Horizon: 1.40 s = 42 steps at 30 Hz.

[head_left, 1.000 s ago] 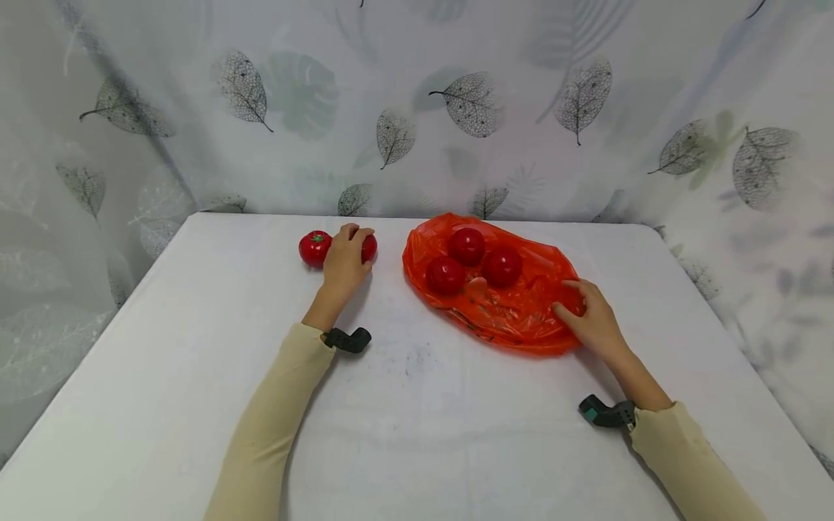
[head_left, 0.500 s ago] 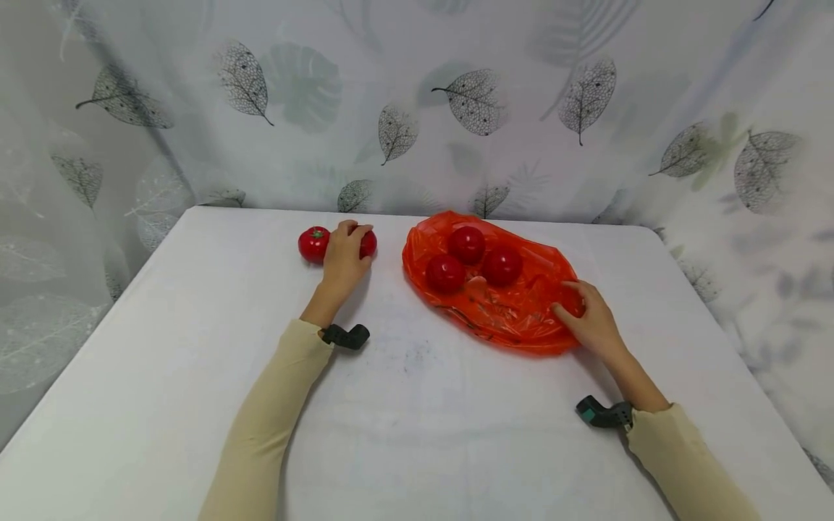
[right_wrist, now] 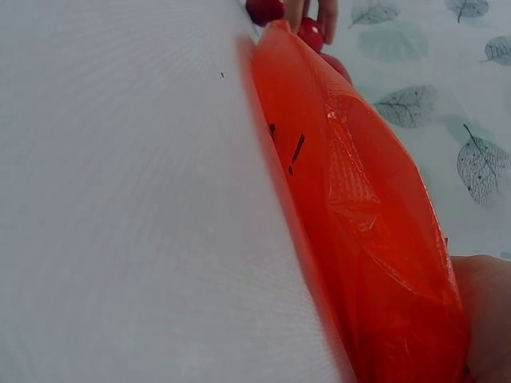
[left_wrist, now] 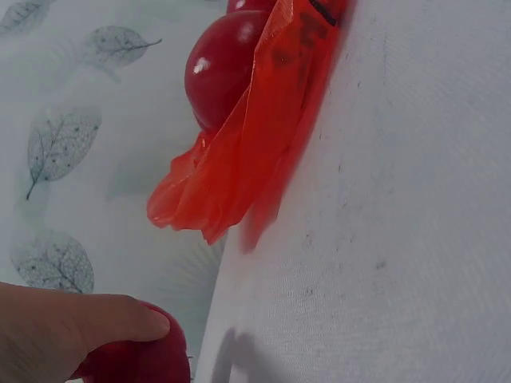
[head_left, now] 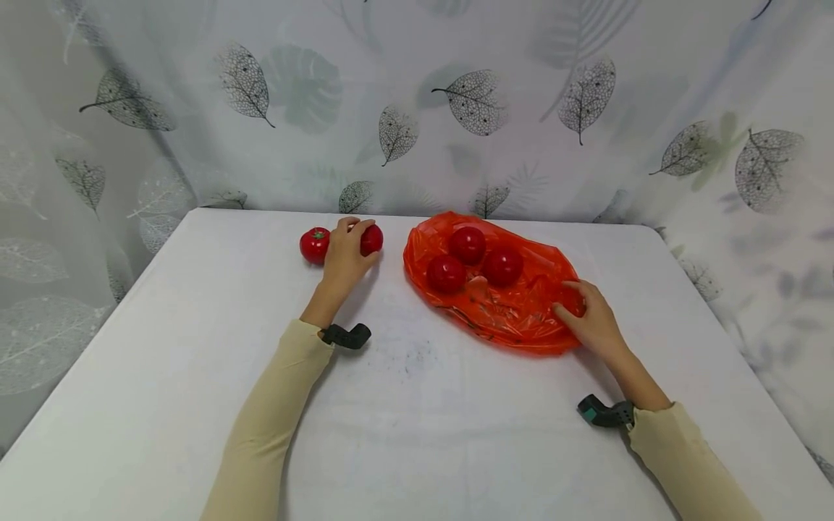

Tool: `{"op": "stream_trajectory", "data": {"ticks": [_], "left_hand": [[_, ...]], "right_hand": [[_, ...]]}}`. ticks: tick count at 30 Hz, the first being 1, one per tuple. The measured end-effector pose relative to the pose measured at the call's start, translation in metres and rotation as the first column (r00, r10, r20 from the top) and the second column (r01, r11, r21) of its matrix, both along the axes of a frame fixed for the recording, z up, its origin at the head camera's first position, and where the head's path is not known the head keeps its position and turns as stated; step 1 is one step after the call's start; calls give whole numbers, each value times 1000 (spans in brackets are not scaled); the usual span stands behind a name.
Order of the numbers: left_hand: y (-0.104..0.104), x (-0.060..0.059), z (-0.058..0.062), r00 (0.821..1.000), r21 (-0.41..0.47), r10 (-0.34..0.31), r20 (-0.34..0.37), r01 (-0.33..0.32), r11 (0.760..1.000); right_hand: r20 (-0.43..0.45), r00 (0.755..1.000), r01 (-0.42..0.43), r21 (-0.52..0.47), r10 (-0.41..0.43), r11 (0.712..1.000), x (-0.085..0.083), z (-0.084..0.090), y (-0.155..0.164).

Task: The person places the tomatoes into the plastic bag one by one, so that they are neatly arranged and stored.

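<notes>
The left hand (head_left: 344, 260) is at the upper centre-left of the head view, fingers curled around a tomato (head_left: 371, 239) that shows at its right edge. In the left wrist view, a fingertip (left_wrist: 120, 319) presses on top of this tomato (left_wrist: 140, 359) at the lower left corner of the frame. A second tomato (head_left: 315, 245) lies on the table (head_left: 195, 347) just beside the left hand, on its left side.

The orange bag (head_left: 502, 289) lies flat right of centre, well apart from the left hand. Three tomatoes (head_left: 466, 246) sit on its upper left part.

The right hand (head_left: 593, 322) rests on the lower right edge of the bag, fingers bent onto the plastic. Whether they pinch the plastic cannot be determined. In the right wrist view, the bag (right_wrist: 375, 223) runs from the top centre down to the lower right corner.

A leaf-print curtain (head_left: 456, 108) fills the upper part of the head view.
</notes>
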State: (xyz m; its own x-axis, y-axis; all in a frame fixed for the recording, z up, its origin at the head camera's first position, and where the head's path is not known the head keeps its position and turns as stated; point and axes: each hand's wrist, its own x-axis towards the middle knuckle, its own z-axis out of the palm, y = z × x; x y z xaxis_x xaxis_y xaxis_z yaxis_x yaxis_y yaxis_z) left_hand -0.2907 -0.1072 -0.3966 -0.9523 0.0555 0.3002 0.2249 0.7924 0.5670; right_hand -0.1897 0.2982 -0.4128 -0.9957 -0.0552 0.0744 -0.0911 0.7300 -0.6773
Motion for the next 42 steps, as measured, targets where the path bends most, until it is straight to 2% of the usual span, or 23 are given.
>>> {"op": "stream_trajectory", "data": {"ticks": [10, 22, 33, 42], "left_hand": [[5, 3, 5, 999, 26, -18, -37, 19, 999], [13, 9, 15, 990, 31, -84, -112, 88, 996], [26, 18, 25, 971, -1, -170, -166, 173, 985], [39, 25, 29, 945, -23, -240, -224, 241, 970]], "right_hand": [[14, 1000, 1, 0, -1, 1000, 0, 1, 0], [8, 1000, 4, -3, -4, 1000, 0, -1, 1], [12, 1000, 9, -11, -9, 1000, 0, 0, 4], [11, 1000, 6, -7, -6, 1000, -2, -2, 5]]}}
